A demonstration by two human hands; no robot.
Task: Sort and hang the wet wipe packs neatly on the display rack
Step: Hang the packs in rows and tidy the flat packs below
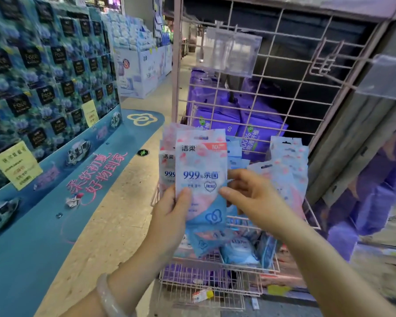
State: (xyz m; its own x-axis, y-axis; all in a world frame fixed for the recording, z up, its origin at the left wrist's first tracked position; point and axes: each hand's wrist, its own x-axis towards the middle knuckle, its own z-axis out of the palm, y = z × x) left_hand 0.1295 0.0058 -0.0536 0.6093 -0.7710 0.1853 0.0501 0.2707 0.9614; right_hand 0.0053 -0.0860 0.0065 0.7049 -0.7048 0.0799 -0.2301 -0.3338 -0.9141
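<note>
My left hand (172,211) grips a small stack of pink-and-blue wet wipe packs (200,170) upright in front of the pink wire display rack (281,88). My right hand (247,193) touches the right edge of the front pack with thumb and curled fingers. More of the same packs (288,165) hang or lean at the right of the rack. Loose packs (236,250) lie in the wire basket below. Empty hooks (325,65) with clear price-tag holders stick out above.
Purple wipe packs (258,131) stand behind the rack grid. A tall blue tissue display (48,76) lines the left side, with a blue floor decal (55,202). Another stacked product display (142,65) stands further back. A lower wire shelf (204,291) holds a small tag.
</note>
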